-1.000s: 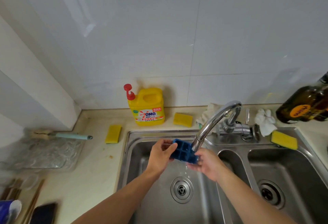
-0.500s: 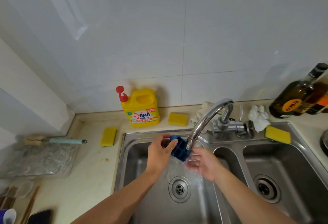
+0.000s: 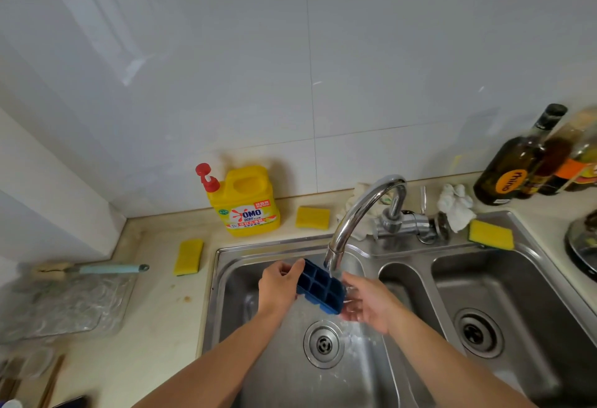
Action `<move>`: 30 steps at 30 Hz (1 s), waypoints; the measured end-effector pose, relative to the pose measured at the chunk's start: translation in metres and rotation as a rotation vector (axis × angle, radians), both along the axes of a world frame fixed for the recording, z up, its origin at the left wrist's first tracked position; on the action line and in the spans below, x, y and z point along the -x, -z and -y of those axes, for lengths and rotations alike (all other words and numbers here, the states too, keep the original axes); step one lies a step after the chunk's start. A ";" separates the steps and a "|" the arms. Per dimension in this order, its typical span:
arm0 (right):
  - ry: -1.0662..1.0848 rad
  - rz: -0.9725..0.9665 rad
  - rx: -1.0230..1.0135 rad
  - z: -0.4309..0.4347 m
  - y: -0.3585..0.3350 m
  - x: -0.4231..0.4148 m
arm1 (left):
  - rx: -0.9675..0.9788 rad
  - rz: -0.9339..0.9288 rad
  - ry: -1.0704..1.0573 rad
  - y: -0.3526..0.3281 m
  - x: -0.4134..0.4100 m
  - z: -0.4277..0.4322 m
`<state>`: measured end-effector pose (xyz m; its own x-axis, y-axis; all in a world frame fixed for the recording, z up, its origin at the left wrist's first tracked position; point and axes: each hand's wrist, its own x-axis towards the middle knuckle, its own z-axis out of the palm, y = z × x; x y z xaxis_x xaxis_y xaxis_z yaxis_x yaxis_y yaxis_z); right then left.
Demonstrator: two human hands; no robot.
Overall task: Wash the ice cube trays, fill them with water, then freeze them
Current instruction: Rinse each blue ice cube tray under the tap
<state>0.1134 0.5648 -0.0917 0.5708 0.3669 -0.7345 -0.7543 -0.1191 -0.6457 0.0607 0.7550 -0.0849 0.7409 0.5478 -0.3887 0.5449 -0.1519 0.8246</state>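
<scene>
A small dark blue ice cube tray [image 3: 319, 286] is held over the left sink basin [image 3: 232, 281], its compartments facing up and tilted toward me. My left hand [image 3: 277, 288] grips its left end. My right hand [image 3: 366, 302] is under its right end, fingers spread against it, wet. Water runs from the chrome faucet [image 3: 355, 214] onto the tray's right side and splashes down around the drain [image 3: 323, 343].
A yellow OMO detergent jug [image 3: 248, 204] stands behind the sink. Yellow sponges lie on the left counter [image 3: 188, 256], behind the sink [image 3: 312, 217] and on the sink's right rim [image 3: 491, 235]. Dark bottles [image 3: 517, 165] stand at far right. A brush [image 3: 97, 268] rests on the left.
The tray has turned from steeply tilted to showing its compartments upward under the stream. My right hand has come up against its right end. The camera view shifted slightly left.
</scene>
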 end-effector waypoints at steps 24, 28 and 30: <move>0.153 0.256 0.181 0.024 -0.021 0.006 | 0.544 0.119 -0.020 0.026 -0.002 0.037; 0.153 0.349 0.207 0.022 -0.026 0.002 | 0.611 0.118 0.006 0.024 -0.001 0.038; 0.149 0.387 0.220 0.021 -0.029 0.001 | 0.620 0.095 0.002 0.024 -0.003 0.040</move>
<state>0.1119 0.5439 -0.0623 0.8529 0.1191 -0.5084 -0.4823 -0.1933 -0.8544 0.0637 0.7153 -0.1093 0.7887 0.2402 -0.5660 0.4651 0.3689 0.8047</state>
